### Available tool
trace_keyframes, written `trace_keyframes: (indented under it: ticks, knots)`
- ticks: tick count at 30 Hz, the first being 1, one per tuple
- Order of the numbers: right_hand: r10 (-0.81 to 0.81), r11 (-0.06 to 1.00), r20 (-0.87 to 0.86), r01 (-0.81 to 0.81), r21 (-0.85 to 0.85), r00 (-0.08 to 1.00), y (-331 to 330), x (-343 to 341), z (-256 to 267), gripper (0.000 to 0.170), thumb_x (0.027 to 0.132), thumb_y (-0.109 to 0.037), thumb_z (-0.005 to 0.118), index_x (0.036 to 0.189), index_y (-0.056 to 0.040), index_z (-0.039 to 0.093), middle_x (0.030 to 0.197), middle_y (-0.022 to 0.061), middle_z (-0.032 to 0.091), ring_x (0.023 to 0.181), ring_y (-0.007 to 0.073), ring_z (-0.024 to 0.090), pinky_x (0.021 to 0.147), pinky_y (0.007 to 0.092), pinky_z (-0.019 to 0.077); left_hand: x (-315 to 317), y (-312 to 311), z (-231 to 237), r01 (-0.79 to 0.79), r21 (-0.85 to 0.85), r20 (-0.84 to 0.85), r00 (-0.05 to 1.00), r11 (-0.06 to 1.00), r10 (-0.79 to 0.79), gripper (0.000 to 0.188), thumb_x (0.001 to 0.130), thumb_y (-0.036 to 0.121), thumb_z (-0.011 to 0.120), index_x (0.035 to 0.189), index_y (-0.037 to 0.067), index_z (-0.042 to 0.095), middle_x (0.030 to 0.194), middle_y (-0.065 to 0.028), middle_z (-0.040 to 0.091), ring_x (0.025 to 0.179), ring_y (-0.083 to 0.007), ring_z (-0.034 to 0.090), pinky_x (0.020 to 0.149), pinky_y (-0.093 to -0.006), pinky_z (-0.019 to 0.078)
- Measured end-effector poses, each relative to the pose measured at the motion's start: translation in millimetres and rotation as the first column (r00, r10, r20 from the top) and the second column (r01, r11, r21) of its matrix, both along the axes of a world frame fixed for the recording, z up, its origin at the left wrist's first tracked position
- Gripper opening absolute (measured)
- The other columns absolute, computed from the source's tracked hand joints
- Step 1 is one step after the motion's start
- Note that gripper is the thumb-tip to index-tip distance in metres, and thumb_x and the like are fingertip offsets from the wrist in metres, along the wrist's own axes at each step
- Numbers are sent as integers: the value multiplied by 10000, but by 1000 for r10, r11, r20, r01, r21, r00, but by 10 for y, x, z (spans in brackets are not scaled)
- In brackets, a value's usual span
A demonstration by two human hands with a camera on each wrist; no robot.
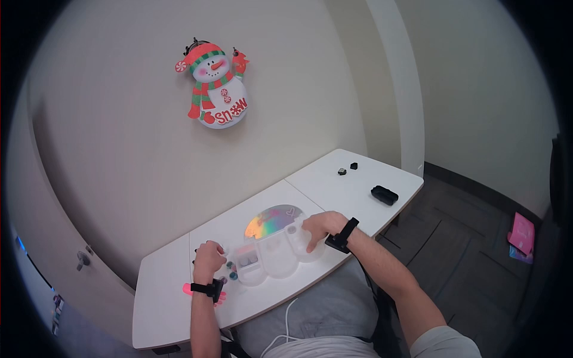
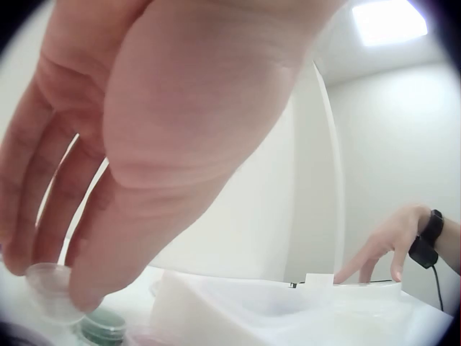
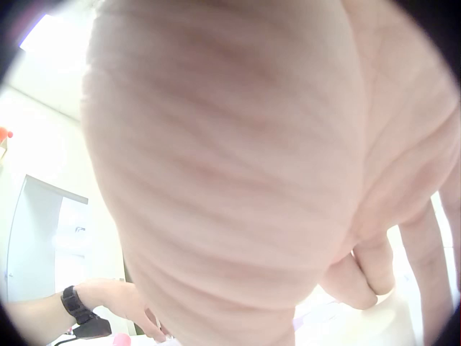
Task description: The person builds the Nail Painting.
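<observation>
Fingers, left hand (image 1: pixel 209 259): pinching a small clear cup (image 2: pixel 50 292), thumb against fingertips, a narrow hold at the lower left of the left wrist view!
Fingers, right hand (image 1: pixel 322 227): spreading loosely, thumb well apart, and resting at the right end of the white tray (image 1: pixel 277 259).
Tray: lying on the table (image 1: pixel 334 185), lower middle of the head view, its compartments facing up.
Pots: clustering just left of the tray, with a green pot (image 2: pixel 103 326) sitting near the clear cup at the lower left of the left wrist view.
Rainbow panel (image 1: pixel 271 221): gleaming just behind the tray, mid-frame.
Pink piece (image 1: pixel 187 289): peeking out beside the left wrist, lower left of centre.
Table's far end: carrying a black case (image 1: pixel 384 195), right of centre, while two small dark objects (image 1: pixel 342 172) are sitting above it.
Wall: showing off a snowman decoration (image 1: pixel 221 89), upper left of centre.
Floor: holding a pink packet (image 1: pixel 522 232) at the right edge.
</observation>
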State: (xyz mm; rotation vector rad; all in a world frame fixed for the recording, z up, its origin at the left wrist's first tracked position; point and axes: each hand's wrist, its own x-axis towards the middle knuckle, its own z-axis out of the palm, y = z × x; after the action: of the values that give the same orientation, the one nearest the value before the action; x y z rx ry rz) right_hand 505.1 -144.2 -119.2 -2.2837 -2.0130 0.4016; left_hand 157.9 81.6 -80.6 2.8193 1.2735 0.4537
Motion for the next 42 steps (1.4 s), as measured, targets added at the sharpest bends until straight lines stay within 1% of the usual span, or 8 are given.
trace_keyframes:
  ticks: [11,16,19,30,33,38,40,42]
  knots:
    - [34,995,8,-35,99,999,-5,3,-64,851,738,-636,916,1244,21,723,1101,189,797,1038,382,772,879,484,596,1427,-1045,6,640,-146,169,767,754,-619,264,829,65,855,1079,-16,821,979,-208,814,918,-322,798,874,-407,629]
    - [-36,999,3,36,3,999,-63,-63,-27,865,735,-623,923,1283,12,712,1109,180,798,1044,379,773,883,486,595,1709,-1168,-130,605,-132,75,796,785,-601,275,826,41,850,1093,-16,821,1016,-233,810,958,-354,797,889,-423,625]
    - [10,982,-1,-10,187,1000,-54,-24,-85,715,709,-615,939,938,41,772,849,172,779,804,366,763,726,487,580,1702,-1245,-145,578,-79,90,816,813,-571,249,834,32,826,1080,-9,827,1036,-247,804,980,-381,790,894,-443,620]
    - [-6,1000,50,6,8,999,61,8,-71,853,749,-611,921,1292,12,708,1229,212,778,1132,384,756,934,491,593,1374,-1276,-366,607,-46,121,792,793,-599,301,918,105,787,1198,-4,806,1061,-268,793,1028,-437,769,936,-497,607]
    - [-11,998,56,15,-65,998,-63,-127,112,862,746,-612,922,1298,12,699,1232,214,768,1134,398,747,940,495,584,1364,-1363,-311,589,-194,63,806,785,-589,431,970,194,796,1320,-52,746,1306,-299,743,1217,-420,729,1068,-453,565]
    - [-10,1000,78,11,-14,997,-17,-133,32,825,795,-579,907,1309,17,658,1191,214,760,1128,414,737,957,489,573,1082,-1382,-359,697,75,91,707,713,-701,617,973,282,824,1414,-116,659,1674,-317,450,1537,-425,475,1261,-458,409]
    - [-51,997,74,55,-50,996,-90,-191,132,812,812,-559,901,1316,25,649,1210,222,752,1143,415,734,970,487,574,918,-1264,-161,690,119,108,706,714,-700,514,971,265,819,1350,-68,727,1501,-328,623,1417,-442,596,1213,-468,470]
    - [-87,992,85,94,-82,993,-87,-234,158,827,811,-565,894,1330,30,649,1269,230,730,1187,411,721,1009,480,566,741,-988,204,528,-220,111,849,820,-516,348,965,216,806,1223,-19,807,1222,-274,780,1168,-409,745,1068,-458,581]
